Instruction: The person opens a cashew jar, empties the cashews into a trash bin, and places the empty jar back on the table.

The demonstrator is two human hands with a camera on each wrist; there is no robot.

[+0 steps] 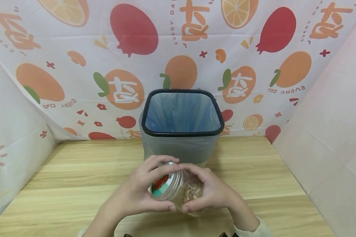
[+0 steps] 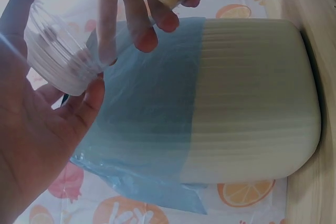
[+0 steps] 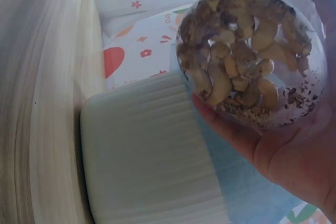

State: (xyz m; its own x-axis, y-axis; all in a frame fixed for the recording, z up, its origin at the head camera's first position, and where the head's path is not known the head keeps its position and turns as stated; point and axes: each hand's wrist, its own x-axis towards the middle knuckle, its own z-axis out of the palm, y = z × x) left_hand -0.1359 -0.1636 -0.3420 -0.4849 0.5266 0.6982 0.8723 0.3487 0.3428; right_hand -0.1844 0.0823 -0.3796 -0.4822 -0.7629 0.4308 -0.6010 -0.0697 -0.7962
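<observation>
A clear plastic jar (image 1: 178, 194) is held tilted on its side between both hands, in front of a bin. My left hand (image 1: 136, 189) grips its ridged lid end (image 2: 60, 51), fingers over the top and thumb below. The lid (image 1: 161, 184) has a label with red fruit and green checks. My right hand (image 1: 215, 191) grips the jar's body near the base, with fingers and thumb around it. Through the round base, the right wrist view shows cashews (image 3: 241, 56) with dark crumbs (image 3: 299, 100) at one side.
Just behind the hands stands a bin (image 1: 178, 148) with a black rim (image 1: 182, 134) and a blue bag (image 1: 181, 112) lining it. Its pale ribbed side (image 2: 252, 98) rests on the wooden table (image 1: 86, 177). A fruit-print cloth (image 1: 166, 42) hangs behind, with pale cloth on both sides.
</observation>
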